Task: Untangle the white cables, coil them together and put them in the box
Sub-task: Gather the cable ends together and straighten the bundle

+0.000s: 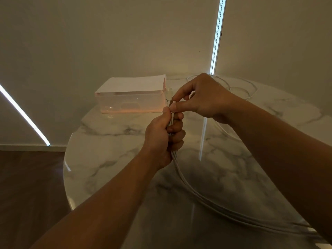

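Gripping the white cables (186, 186) in the left hand (162, 139), frame centre; pinching plug ends (169, 95) with the right hand (201, 97). Probably light, limp, slick: best held bundled near plugs.

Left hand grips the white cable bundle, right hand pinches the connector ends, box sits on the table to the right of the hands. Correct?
Not quite. The head view shows the box on the table to the left of the hands, not the right. The rest holds: the left hand grips the white cable bundle, and the right hand pinches the connector ends.
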Demonstrator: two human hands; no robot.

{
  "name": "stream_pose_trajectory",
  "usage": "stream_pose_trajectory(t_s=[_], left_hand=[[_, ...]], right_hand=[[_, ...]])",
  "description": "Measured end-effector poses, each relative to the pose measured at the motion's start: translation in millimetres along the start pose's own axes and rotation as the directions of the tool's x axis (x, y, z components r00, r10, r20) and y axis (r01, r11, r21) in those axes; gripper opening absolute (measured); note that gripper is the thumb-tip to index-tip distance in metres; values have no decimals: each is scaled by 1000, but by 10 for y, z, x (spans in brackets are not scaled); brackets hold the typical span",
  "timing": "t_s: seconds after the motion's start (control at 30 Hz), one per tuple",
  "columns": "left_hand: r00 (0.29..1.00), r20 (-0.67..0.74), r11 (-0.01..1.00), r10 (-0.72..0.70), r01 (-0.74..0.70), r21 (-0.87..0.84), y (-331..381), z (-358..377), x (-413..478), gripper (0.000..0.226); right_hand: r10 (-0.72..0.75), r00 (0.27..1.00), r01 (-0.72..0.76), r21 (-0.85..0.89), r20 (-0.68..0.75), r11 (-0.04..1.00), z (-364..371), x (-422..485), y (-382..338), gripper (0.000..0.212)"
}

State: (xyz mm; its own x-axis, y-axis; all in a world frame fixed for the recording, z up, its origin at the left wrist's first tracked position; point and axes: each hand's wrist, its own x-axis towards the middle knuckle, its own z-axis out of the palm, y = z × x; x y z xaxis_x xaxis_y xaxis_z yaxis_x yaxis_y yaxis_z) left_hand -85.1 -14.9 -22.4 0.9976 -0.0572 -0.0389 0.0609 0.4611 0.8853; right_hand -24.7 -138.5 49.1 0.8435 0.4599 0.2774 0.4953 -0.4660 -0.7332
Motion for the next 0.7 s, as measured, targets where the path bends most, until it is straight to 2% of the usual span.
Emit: stream_pose_trajectory(t_s=[0.1, 0.47, 0.53, 0.6, 0.63, 0.7], left_hand=[[1000, 19, 1000, 10, -10, 1, -17, 16, -7, 46], [999, 39, 1000, 20, -20, -3, -33, 26, 0, 42], [999, 8, 998, 42, -42, 46, -42, 39, -5, 41], [997, -19, 995, 69, -67, 68, -47, 50, -7, 40], [996, -26, 994, 80, -78, 78, -47, 51, -3, 40], [996, -19, 989, 90, -87, 117, -52, 50, 4, 41]], right_hand=[[22, 996, -15, 76, -86, 997, -52, 17, -7, 15], [57, 979, -21, 184, -194, 983, 50, 19, 59, 9], [95, 974, -62, 165, -204, 984, 82, 4, 65, 21], [142, 981, -123, 138, -135, 983, 125, -40, 40, 49], [161, 983, -148, 139, -89, 979, 148, -70, 17, 54], [169, 984, -162, 111, -56, 981, 185, -94, -9, 52]])
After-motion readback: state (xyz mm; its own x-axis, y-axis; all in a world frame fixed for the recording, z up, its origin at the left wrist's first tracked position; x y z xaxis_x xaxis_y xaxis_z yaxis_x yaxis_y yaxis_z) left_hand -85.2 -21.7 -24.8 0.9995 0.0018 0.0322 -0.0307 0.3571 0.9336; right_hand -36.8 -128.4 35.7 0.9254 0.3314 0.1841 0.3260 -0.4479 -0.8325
